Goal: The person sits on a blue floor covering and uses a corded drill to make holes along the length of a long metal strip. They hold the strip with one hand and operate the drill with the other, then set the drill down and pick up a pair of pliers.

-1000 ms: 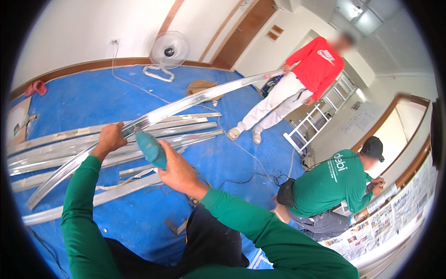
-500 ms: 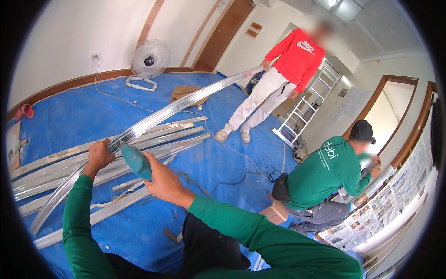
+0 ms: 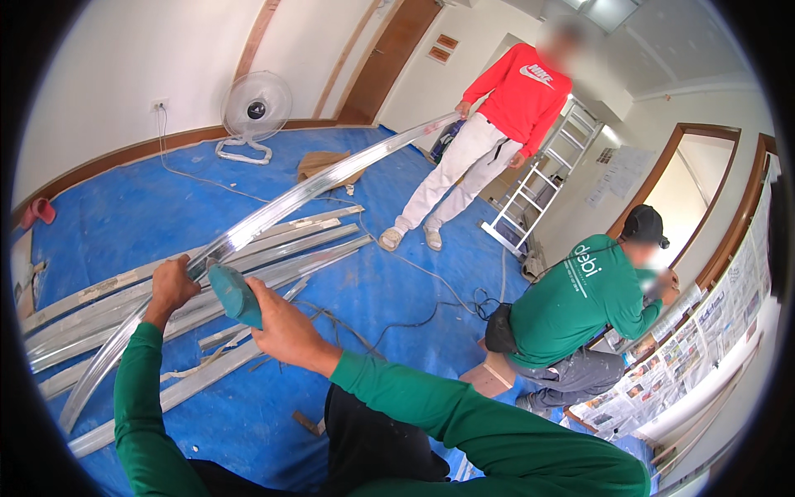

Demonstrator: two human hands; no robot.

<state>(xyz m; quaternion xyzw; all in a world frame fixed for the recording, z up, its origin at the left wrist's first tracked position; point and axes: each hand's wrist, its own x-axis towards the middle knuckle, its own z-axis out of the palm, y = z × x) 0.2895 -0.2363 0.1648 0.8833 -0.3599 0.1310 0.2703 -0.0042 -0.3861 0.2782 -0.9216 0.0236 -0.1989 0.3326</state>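
Note:
A long shiny metal channel [image 3: 291, 195] slants from the lower left up to a co-worker's hand [image 3: 463, 109] at the far end. My left hand [image 3: 171, 286] is closed around the channel's near part. My right hand [image 3: 288, 327] grips a teal power tool [image 3: 235, 296], its front end close beside the channel, just right of my left hand. Whether the tool touches the metal I cannot tell. Under the channel, several metal and whitish strips [image 3: 207, 360] lie side by side on the blue sheet [image 3: 273, 406].
Across from me stands a person in a red top [image 3: 530, 87]. At my right crouches another in green [image 3: 571, 306], facing the papered wall. Cables [image 3: 431, 319] run over the floor sheet. A fan [image 3: 257, 108], a brown bag [image 3: 319, 170] and a ladder [image 3: 538, 186] stand or lie farther back.
The view has shifted slightly, moving the background a little left. Both hands keep their holds, and the tool stays beside the channel.

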